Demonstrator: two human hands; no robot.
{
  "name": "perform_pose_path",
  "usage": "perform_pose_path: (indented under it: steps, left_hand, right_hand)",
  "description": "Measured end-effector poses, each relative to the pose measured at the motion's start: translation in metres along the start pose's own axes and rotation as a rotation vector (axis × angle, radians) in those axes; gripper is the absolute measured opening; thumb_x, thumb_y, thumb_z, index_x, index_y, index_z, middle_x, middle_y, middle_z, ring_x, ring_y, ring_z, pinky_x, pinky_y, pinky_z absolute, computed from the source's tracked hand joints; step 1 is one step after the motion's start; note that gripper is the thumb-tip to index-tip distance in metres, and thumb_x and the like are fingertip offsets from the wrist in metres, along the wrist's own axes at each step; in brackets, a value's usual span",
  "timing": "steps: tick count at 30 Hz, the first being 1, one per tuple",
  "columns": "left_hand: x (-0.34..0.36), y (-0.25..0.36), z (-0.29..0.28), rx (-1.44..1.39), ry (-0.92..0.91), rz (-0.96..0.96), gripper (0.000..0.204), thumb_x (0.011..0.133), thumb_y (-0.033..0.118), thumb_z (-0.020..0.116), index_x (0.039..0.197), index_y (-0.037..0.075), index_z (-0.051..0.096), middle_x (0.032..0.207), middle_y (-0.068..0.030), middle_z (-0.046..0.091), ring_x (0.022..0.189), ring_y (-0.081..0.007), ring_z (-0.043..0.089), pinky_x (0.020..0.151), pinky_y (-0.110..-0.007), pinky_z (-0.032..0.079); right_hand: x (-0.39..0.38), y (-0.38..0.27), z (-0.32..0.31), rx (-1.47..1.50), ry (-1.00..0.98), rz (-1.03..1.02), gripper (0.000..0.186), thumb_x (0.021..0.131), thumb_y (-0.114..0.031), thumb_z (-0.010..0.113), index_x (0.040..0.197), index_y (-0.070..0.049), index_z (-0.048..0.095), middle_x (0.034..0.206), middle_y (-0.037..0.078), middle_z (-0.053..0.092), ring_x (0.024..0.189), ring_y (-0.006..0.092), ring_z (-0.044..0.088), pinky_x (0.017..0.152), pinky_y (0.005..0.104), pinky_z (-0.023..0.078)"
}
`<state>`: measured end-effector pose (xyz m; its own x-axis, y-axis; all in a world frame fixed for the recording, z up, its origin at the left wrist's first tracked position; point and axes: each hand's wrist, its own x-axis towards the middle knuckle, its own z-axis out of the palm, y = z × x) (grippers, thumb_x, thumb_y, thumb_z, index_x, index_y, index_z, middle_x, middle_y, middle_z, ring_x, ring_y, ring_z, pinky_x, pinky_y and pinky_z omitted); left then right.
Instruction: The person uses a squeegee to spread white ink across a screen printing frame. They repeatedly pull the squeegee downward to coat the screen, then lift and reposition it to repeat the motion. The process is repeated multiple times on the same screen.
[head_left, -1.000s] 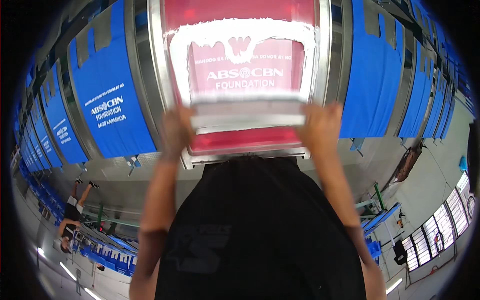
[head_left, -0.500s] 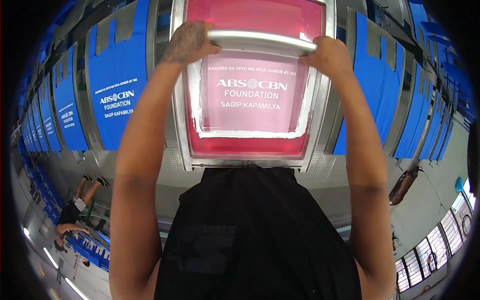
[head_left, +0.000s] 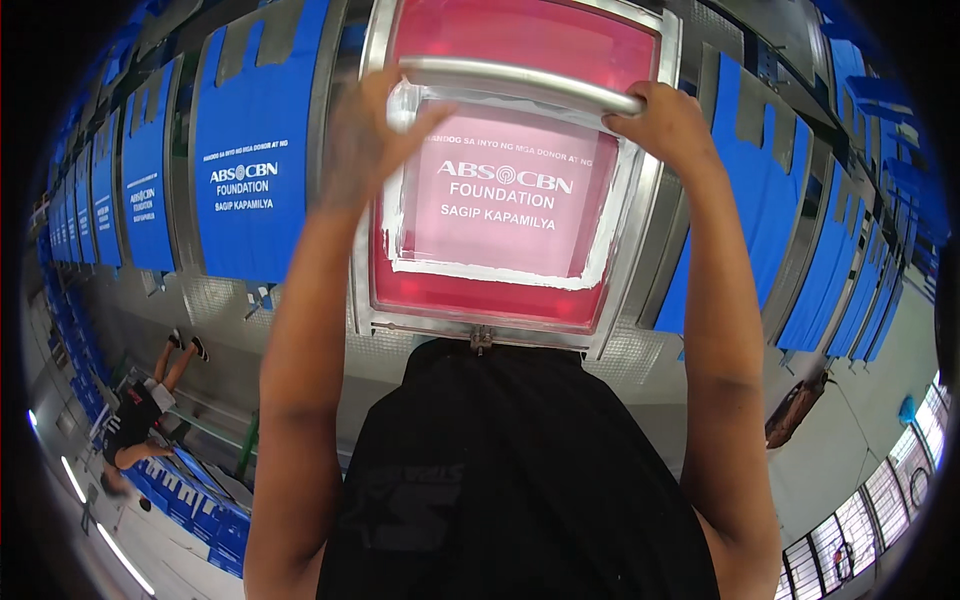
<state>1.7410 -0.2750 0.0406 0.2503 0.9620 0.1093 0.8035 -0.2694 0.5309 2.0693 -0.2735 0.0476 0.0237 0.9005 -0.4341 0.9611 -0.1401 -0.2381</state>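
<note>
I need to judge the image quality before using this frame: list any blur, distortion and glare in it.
Head view: left hand smeared by motion blur, right hand sharper; metal squeegee bar carries a bright highlight; the pink screen is evenly lit and in focus; fisheye bends the rows of blue bags toward the rim; corners vignette to black; windows at lower right are bright.

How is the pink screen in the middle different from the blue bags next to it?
The pink screen sits in a metal frame, and both hands grip a metal bar across it; the blue bags lie flat in a row, untouched. The screen has white ink around its edges; the bags do not. Both carry white lettering.
</note>
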Motion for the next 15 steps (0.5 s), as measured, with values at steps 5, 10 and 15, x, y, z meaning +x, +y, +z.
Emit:
perform_pose_path:
  steps: [5,10,15]
  left_hand:
    - [-0.211,0.006,0.026,-0.487,-1.419,-0.473,0.052,0.101,0.045,0.047,0.078,0.002,0.063,0.073,-0.0182,0.06,0.071,-0.0325,0.061,0.073,-0.044,0.048]
    - [-0.308,0.046,0.051,-0.679,-0.907,-0.911,0.053,0.098,0.053,0.051,0.086,0.002,0.062,0.07,-0.0075,0.056,0.072,-0.0218,0.056,0.073,-0.037,0.045]
    - [-0.339,0.027,0.074,-0.808,-0.81,-0.815,0.042,0.097,0.041,0.058,0.086,0.002,0.066,0.064,-0.0034,0.053,0.063,-0.0128,0.051,0.06,-0.033,0.041]
  right_hand:
    - [0.01,-0.016,0.015,0.026,0.147,-0.29,0.041,0.083,-0.031,0.072,0.11,-0.001,0.068,0.099,0.017,0.071,0.098,0.0357,0.067,0.089,0.043,0.05]
    - [0.042,-0.038,0.019,-0.056,0.083,-0.446,0.044,0.081,-0.03,0.072,0.114,0.0,0.067,0.105,0.021,0.069,0.099,0.0372,0.066,0.089,0.043,0.051]
    - [0.036,-0.053,0.005,-0.059,-0.03,-0.44,0.046,0.078,-0.026,0.071,0.116,-0.001,0.067,0.108,0.022,0.069,0.103,0.0374,0.065,0.094,0.043,0.05]
